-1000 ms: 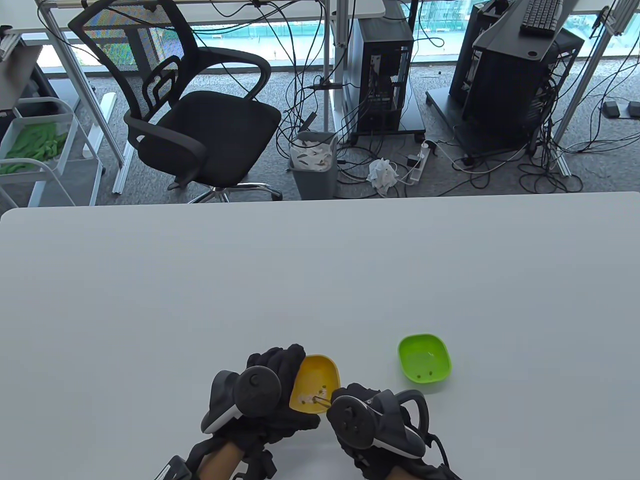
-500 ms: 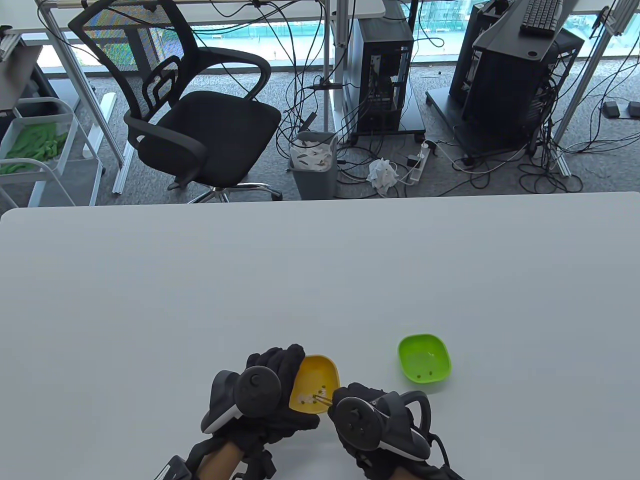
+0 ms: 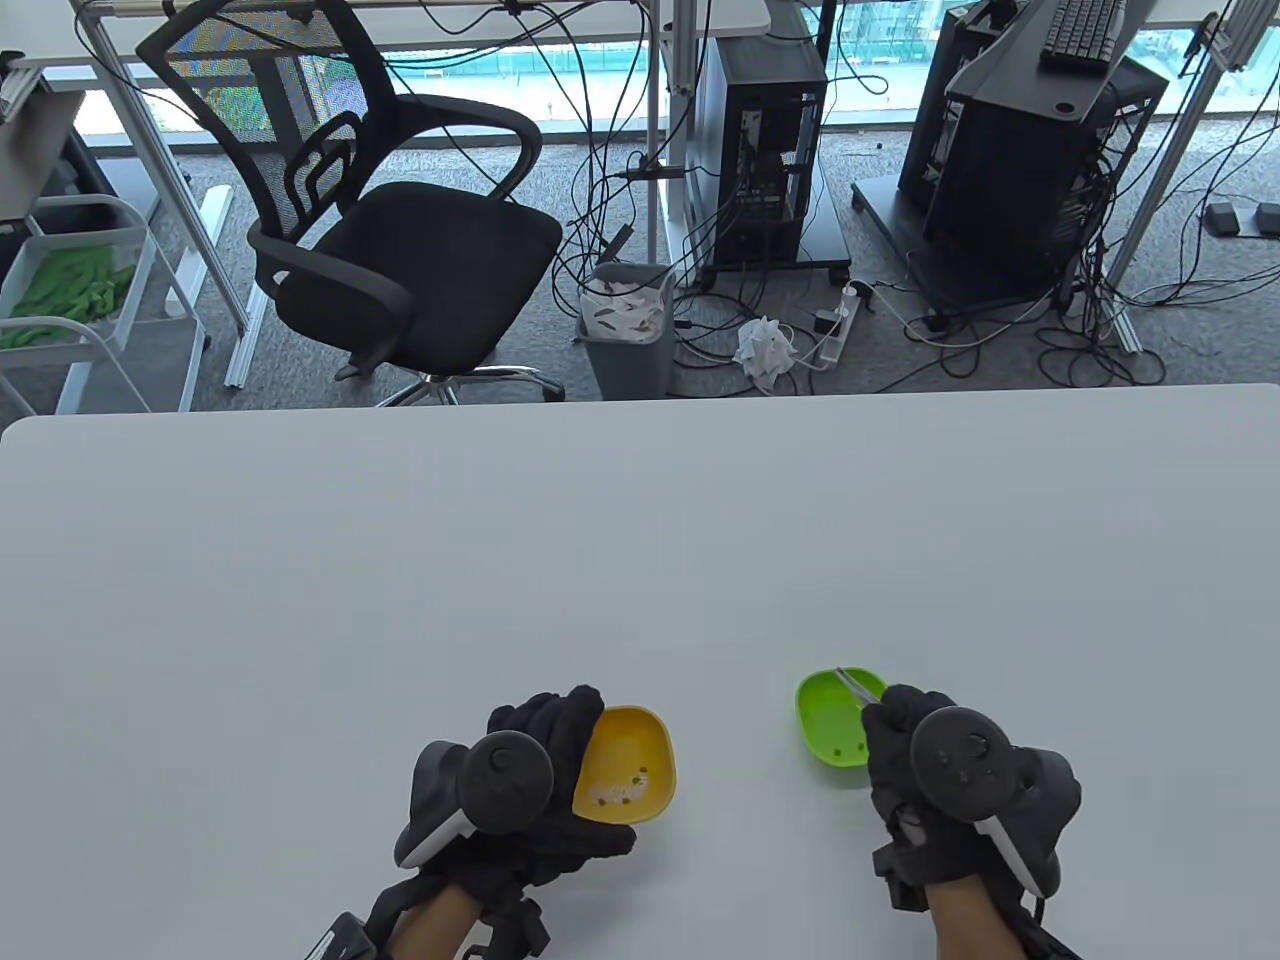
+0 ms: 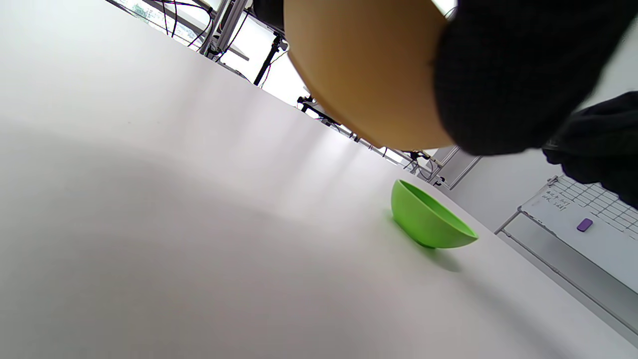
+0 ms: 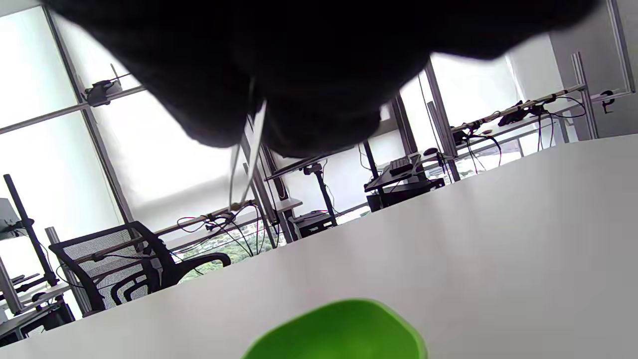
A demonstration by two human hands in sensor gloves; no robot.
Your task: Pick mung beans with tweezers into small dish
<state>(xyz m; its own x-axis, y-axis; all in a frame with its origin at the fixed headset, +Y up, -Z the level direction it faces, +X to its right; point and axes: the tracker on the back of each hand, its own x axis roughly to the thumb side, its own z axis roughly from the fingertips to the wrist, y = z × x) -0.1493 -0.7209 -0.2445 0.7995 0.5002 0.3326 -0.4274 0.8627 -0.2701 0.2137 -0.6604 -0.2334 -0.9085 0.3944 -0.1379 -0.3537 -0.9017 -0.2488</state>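
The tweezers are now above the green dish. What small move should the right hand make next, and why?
Probably ease the grip so the tweezers open and drop whatever they carry. The right hand holds their tips over the green dish, which already holds two beans; whether a bean is pinched now is too small to tell. The left hand holds the yellow dish tilted, with beans left.
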